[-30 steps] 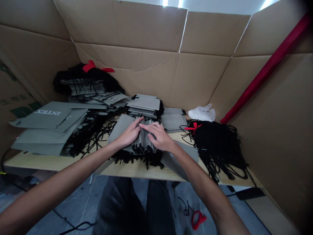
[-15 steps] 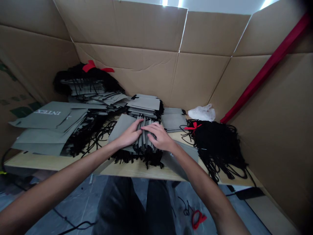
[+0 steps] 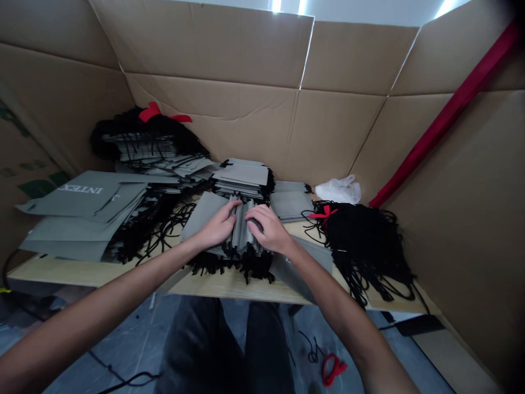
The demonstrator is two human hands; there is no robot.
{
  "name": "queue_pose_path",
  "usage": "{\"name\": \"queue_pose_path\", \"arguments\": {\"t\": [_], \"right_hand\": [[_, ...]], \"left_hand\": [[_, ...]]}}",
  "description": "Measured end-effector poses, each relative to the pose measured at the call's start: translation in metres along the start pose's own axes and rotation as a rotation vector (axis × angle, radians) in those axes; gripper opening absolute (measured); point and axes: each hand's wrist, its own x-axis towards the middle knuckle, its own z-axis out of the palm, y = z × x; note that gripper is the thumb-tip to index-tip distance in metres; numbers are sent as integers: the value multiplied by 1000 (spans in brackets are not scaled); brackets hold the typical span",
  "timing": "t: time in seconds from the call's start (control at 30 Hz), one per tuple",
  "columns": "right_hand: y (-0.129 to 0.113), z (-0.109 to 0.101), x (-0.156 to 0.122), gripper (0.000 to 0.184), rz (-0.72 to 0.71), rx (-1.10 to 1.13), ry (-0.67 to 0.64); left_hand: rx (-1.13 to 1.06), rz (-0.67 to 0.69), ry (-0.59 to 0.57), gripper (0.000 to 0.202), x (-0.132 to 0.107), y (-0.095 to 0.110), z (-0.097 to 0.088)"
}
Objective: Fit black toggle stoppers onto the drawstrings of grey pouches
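A bundle of grey paper bags (image 3: 241,232) with black cord handles sits on edge at the middle of the table. My left hand (image 3: 220,224) grips its left side, fingers wrapped over the top edges and thumb against the bags. On the right side, my right hand (image 3: 268,225) has its fingers curled over the bags, with a small dark gap under the thumb. Black cord ends (image 3: 256,265) hang toward the table's front edge. A flat grey bag (image 3: 205,210) lies beside my left hand, and another grey sheet (image 3: 303,265) lies under my right forearm.
Behind my hands stands a stack of grey bags (image 3: 241,172). Large printed grey bags (image 3: 77,210) pile up at left. A bundle of black cords (image 3: 365,235) tied with red ribbon lies at right, near a white plastic bag (image 3: 339,190). Cardboard walls (image 3: 229,104) surround the table.
My right hand has shifted slightly right across the bag edges, away from my left hand, and its fingers have curled more. The gap between my hands is wider. My left hand has barely moved.
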Motion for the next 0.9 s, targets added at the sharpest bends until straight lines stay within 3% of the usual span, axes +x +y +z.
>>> {"name": "queue_pose_path", "arguments": {"t": [0.13, 0.37, 0.9], "right_hand": [[1, -2, -2, 48, -30, -3, -91], [4, 0, -4, 53, -34, -11, -137], [2, 3, -2, 31, 0, -20, 0]], "left_hand": [[-20, 22, -7, 46, 0, 2, 0], [-9, -4, 1, 50, 0, 2, -1], [72, 25, -30, 47, -4, 3, 0]]}}
